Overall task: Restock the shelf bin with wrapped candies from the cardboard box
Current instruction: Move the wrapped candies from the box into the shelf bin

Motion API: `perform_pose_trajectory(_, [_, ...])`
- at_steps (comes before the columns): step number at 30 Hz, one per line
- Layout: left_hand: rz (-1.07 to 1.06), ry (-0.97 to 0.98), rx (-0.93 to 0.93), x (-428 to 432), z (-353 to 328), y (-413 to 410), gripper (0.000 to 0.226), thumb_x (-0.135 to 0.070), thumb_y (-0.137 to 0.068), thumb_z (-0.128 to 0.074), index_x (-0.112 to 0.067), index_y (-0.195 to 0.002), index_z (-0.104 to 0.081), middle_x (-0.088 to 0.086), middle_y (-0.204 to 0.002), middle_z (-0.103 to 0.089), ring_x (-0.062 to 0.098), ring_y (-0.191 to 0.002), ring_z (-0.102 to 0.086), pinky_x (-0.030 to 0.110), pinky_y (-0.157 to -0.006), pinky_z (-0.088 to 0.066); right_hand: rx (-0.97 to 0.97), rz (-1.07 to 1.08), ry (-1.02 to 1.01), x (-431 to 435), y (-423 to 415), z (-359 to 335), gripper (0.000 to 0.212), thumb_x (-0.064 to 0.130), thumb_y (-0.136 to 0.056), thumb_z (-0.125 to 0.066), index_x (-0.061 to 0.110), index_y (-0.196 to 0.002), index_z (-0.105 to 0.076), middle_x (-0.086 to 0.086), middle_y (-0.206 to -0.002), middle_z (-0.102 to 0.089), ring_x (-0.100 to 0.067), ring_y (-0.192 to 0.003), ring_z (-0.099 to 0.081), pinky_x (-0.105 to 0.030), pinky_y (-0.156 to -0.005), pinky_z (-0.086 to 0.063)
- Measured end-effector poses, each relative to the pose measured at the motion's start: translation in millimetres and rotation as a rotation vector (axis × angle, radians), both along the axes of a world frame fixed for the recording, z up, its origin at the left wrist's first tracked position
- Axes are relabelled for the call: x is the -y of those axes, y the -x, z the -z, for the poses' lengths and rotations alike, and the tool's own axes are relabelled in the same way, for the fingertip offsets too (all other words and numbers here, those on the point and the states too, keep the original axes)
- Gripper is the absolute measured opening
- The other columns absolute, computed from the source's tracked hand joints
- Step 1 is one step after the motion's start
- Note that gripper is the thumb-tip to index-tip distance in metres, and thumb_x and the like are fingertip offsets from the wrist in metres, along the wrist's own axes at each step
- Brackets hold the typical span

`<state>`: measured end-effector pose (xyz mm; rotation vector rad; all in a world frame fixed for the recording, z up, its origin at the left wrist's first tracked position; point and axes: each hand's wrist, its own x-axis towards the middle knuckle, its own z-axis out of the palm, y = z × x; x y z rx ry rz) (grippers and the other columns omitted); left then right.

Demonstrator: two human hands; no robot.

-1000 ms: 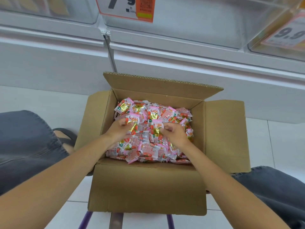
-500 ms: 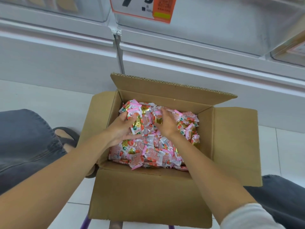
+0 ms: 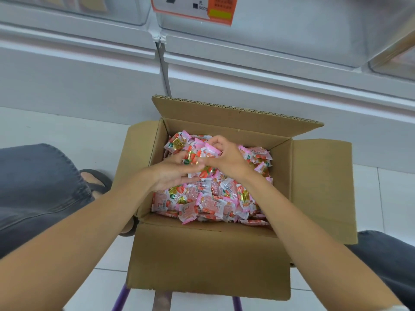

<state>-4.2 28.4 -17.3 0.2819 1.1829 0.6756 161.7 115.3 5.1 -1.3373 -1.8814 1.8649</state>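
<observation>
Right now your left hand and right hand curl toward each other around one clump of candies near the twelve o'clock end of the cardboard box — cupped together, likely so loose wrappers don't spill. The rest fill the box; the shelf bin sits overhead at twelve o'clock — apparently unfilled.

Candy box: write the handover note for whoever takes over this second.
Hands: the left grip is cupped against the candies, blurred, hold unclear; the right grip has fingers curled over a bunch of them.
Things: the cardboard box is open and heaped with candies; the shelf bin is above, beside the price tag.
Done: handful gathered, not yet lifted.
Left: carry it to the bin, repeat.
</observation>
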Motion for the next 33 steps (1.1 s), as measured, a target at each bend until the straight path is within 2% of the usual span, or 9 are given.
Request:
perform_pose_trajectory(3, [-0.091, -0.008, -0.049, 5.6, -1.9, 5.0, 0.066, -0.005, -0.088, -0.069, -0.018, -0.146, -0.038, 0.008, -0.13, -0.063, 0.018, -0.116, -0.064, 0.034, -0.095, -0.055, 0.007, 0.111, 0.019, -1.9, 2.9, 7.6, 0.041, 0.029, -0.091, -0.068, 0.016, -0.128, -0.055, 0.001, -0.115, -0.062, -0.005, -0.095, -0.058, -0.014, -0.079, -0.05])
perform_pose_trajectory(8, [-0.234, 0.009, -0.068, 14.4, -6.4, 22.0, 0.053, 0.0, -0.091, -0.061, -0.017, -0.139, -0.045, 0.006, -0.129, -0.062, 0.021, -0.115, -0.063, 0.036, -0.089, -0.058, 0.296, 0.037, 0.067, 1.5, 11.1, 63.5, 0.074, 0.037, -0.092, -0.066, 0.01, -0.151, -0.031, -0.003, -0.142, -0.049, -0.021, -0.128, -0.049, -0.028, -0.096, -0.042])
perform_pose_trajectory(11, [-0.272, 0.005, -0.115, 15.2, -6.4, 26.1, 0.049, 0.001, -0.092, -0.06, -0.014, -0.136, -0.046, 0.007, -0.13, -0.062, 0.021, -0.112, -0.065, 0.04, -0.095, -0.055, 0.464, -0.039, -0.17, 10.0, 26.2, 91.3, 0.04, 0.033, -0.087, -0.071, 0.011, -0.118, -0.059, -0.005, -0.104, -0.062, -0.025, -0.101, -0.058, -0.035, -0.085, -0.049])
perform_pose_trajectory(14, [-0.283, 0.015, -0.139, 14.8, -5.0, 25.0, 0.048, 0.002, -0.093, -0.059, -0.015, -0.136, -0.045, 0.008, -0.128, -0.063, 0.024, -0.111, -0.066, 0.04, -0.093, -0.056, 0.407, -0.055, -0.313, 20.5, 33.9, 99.2, 0.008, 0.022, -0.084, -0.074, 0.02, -0.082, -0.066, 0.006, -0.09, -0.054, -0.024, -0.104, -0.05, -0.033, -0.089, -0.043])
perform_pose_trajectory(17, [-0.306, 0.019, -0.126, 13.7, -4.5, 21.7, 0.049, 0.001, -0.095, -0.057, -0.019, -0.138, -0.045, 0.004, -0.132, -0.059, 0.022, -0.117, -0.061, 0.04, -0.09, -0.058, 0.315, -0.066, -0.161, 29.0, 37.9, 96.9, 0.023, 0.019, -0.085, -0.073, 0.013, -0.104, -0.062, 0.001, -0.095, -0.061, -0.022, -0.096, -0.058, -0.032, -0.08, -0.047])
perform_pose_trajectory(21, [-0.332, 0.019, -0.107, 14.2, -4.9, 19.0, 0.047, 0.001, -0.097, -0.054, -0.02, -0.137, -0.046, 0.003, -0.132, -0.059, 0.023, -0.118, -0.06, 0.036, -0.086, -0.059, 0.377, -0.211, -0.332, 38.6, 41.4, 96.6, 0.064, 0.035, -0.074, -0.08, 0.012, -0.127, -0.052, -0.007, -0.115, -0.058, -0.026, -0.107, -0.052, -0.042, -0.091, -0.045])
perform_pose_trajectory(24, [-0.371, 0.03, -0.097, 12.2, -8.0, 20.7, 0.041, 0.002, -0.097, -0.053, -0.02, -0.132, -0.049, 0.005, -0.128, -0.061, 0.023, -0.116, -0.06, 0.033, -0.082, -0.059, 0.294, -0.059, -0.389, 49.9, 37.8, 96.5, 0.053, 0.036, -0.075, -0.079, 0.011, -0.117, -0.058, -0.005, -0.107, -0.059, -0.023, -0.103, -0.053, -0.041, -0.088, -0.046])
perform_pose_trajectory(27, [-0.372, 0.031, -0.079, 11.7, -9.7, 23.1, 0.04, 0.002, -0.097, -0.052, -0.018, -0.131, -0.05, 0.009, -0.13, -0.061, 0.026, -0.12, -0.06, 0.033, -0.079, -0.06, 0.371, -0.382, -0.475, 64.5, 31.2, 99.8, 0.054, 0.049, -0.076, -0.076, 0.021, -0.121, -0.065, -0.003, -0.121, -0.056, -0.023, -0.118, -0.045, -0.038, -0.101, -0.036])
perform_pose_trajectory(33, [-0.351, -0.005, -0.086, 12.2, -10.6, 22.9, 0.047, 0.003, -0.096, -0.053, -0.016, -0.139, -0.045, 0.01, -0.132, -0.061, 0.028, -0.119, -0.061, 0.04, -0.091, -0.057, 0.331, -0.417, -0.388, 73.9, 39.9, 89.9, 0.013, 0.016, -0.083, -0.073, 0.013, -0.094, -0.068, -0.003, -0.11, -0.056, -0.024, -0.107, -0.049, -0.036, -0.097, -0.039])
